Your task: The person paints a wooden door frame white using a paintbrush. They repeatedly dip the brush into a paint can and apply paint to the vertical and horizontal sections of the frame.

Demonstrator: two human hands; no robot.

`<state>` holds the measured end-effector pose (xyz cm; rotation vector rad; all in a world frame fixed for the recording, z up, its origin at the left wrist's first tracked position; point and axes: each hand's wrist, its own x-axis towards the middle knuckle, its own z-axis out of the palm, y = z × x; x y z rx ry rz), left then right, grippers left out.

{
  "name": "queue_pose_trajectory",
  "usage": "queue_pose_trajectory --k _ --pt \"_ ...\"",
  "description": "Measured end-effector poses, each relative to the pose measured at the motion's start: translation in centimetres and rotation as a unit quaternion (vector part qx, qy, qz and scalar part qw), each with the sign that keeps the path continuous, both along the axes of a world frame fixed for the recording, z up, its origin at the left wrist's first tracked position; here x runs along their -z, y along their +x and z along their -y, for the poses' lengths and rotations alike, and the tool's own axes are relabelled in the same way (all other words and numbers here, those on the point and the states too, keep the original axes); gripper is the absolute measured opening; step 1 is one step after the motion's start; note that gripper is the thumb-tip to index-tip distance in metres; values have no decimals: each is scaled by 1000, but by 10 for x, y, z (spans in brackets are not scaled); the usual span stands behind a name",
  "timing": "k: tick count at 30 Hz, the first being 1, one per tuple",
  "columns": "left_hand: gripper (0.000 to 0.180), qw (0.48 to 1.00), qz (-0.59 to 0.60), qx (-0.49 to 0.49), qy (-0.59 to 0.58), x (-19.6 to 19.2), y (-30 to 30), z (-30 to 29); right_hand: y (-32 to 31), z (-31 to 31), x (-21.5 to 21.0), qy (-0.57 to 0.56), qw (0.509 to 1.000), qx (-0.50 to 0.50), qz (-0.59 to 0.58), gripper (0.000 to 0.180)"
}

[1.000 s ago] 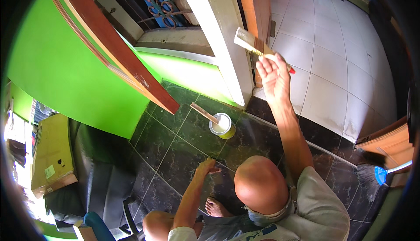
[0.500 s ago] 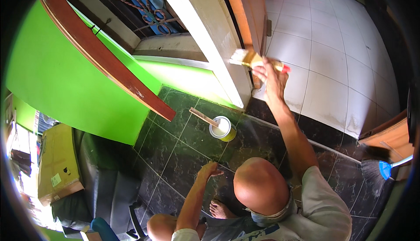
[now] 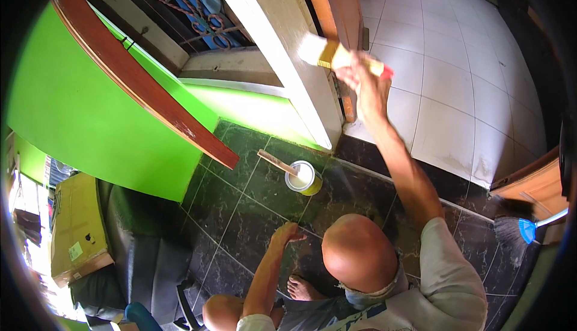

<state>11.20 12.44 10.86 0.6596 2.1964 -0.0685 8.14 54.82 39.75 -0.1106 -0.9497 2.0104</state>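
Note:
My right hand [image 3: 365, 78] is closed round the handle of a paintbrush [image 3: 340, 58], raised high beside the door frame. The brush has pale, paint-loaded bristles, blurred by motion, and a red handle end. Its bristles are at the face of the whitish door frame [image 3: 294, 48]; whether they touch it I cannot tell. Lower down, my left hand [image 3: 290, 233] hangs loosely over the dark floor with nothing in it, its fingers slightly apart. Ahead of it stands an open paint can [image 3: 311, 186] of white paint, a wooden stick [image 3: 274, 161] leaning out over its rim.
A red-brown wooden plank [image 3: 150, 90] juts in from the left before a green wall [image 3: 90, 108]. An orange-brown door [image 3: 342, 12] adjoins the frame. A cardboard box [image 3: 78, 229] rests on a black seat [image 3: 141, 259]. At right is a blue broom [image 3: 523, 232].
My right hand and the paintbrush have moved up and slightly left along the door frame. My left hand and the paint can stay in place.

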Motion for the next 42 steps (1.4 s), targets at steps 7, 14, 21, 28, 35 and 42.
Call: queue_pose_trajectory --k 7,14,21,28,35,42 --pt "59 1000 -7 3 15 -9 3 -8 30 -9 53 145 983 57 94 23" --pt "59 998 33 -2 -51 -13 -1 -14 17 23 -2 403 896 184 7 33" --pt "59 1000 15 -2 -27 -23 4 -15 21 26 -16 340 924 168 50 36" --pt "61 999 33 -13 -37 -18 2 -16 29 29 7 303 938 160 59 29" --pt "61 999 24 -23 -29 -12 2 -8 27 35 34 255 956 108 94 25" --pt "59 999 37 -7 -36 -35 5 -32 32 -3 12 145 968 73 194 28"
